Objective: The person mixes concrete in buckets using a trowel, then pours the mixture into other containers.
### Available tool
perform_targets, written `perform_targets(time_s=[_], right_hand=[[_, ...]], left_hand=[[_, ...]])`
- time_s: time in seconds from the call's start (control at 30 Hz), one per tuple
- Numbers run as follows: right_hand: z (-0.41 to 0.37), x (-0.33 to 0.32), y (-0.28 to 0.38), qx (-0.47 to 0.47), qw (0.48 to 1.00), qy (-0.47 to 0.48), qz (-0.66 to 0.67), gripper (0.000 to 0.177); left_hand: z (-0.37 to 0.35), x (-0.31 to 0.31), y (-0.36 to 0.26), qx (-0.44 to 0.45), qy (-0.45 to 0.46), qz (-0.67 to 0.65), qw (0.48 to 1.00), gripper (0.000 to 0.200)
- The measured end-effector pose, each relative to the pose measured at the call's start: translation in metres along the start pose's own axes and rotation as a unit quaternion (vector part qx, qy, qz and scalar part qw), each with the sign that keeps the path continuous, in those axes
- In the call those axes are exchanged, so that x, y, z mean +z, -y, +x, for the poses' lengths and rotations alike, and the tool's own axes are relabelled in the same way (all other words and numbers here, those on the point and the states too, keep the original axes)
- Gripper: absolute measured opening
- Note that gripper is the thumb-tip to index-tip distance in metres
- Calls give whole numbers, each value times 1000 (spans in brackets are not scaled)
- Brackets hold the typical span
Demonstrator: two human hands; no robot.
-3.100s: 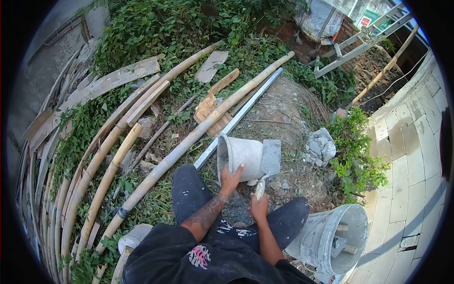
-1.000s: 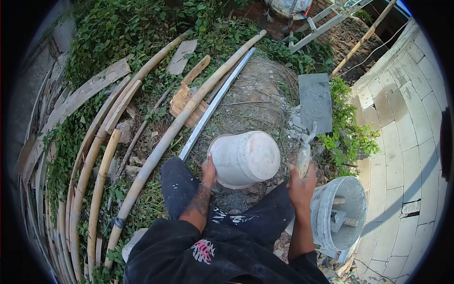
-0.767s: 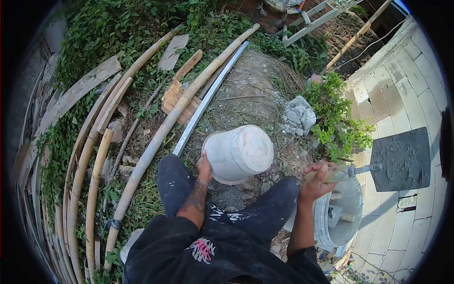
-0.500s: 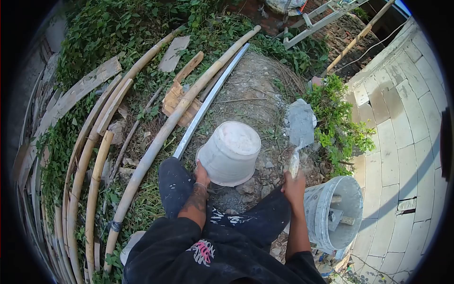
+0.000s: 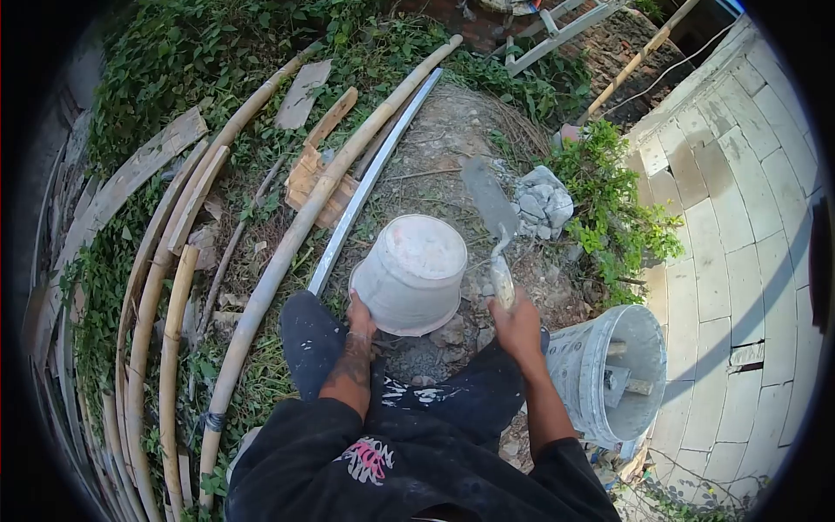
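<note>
A whitish, mortar-stained bucket [image 5: 413,274] stands upside down between my knees, its closed bottom facing up. My left hand [image 5: 360,315] grips its left side near the rim, with the fingers partly hidden behind it. In my right hand [image 5: 515,322] is the handle of a trowel [image 5: 490,198]; the grey blade points up and away, just right of the bucket and apart from it. Right of the blade lies a heap of grey broken lumps [image 5: 543,204] on the ground.
Beside my right knee a larger bucket [image 5: 591,374] holds tools. Bamboo poles [image 5: 287,252] and a metal bar [image 5: 374,184] lie to the left. A leafy bush [image 5: 622,213] grows by the block wall [image 5: 726,261] at right. A ladder [image 5: 565,36] is at the top.
My right hand has moved left with the trowel, whose blade has left the grey heap and come closer to the bucket. My left hand still holds the bucket. The view has shifted slightly.
</note>
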State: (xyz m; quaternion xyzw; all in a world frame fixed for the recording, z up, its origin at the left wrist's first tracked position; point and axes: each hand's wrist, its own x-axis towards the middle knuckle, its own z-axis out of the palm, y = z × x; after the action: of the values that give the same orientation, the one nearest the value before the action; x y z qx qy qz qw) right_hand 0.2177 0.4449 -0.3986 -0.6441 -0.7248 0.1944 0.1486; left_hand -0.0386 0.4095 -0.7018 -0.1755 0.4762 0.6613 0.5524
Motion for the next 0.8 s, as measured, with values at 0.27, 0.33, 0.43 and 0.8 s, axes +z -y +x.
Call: perform_targets(time_s=[0.27,0.33,0.43,0.8], right_hand=[[16,18,-11,-12,980,-69,185,27],[16,52,-59,-26,976,128,-174,27],[20,28,-20,9,995,58,-84,37],[-46,33,-19,-77,991,99,53,31]], left_hand=[[14,-12,8,22,-42,94,994,65],[10,-7,6,23,-49,87,995,68],[-2,-3,-5,27,-19,46,998,74],[13,-18,7,30,-81,137,987,72]])
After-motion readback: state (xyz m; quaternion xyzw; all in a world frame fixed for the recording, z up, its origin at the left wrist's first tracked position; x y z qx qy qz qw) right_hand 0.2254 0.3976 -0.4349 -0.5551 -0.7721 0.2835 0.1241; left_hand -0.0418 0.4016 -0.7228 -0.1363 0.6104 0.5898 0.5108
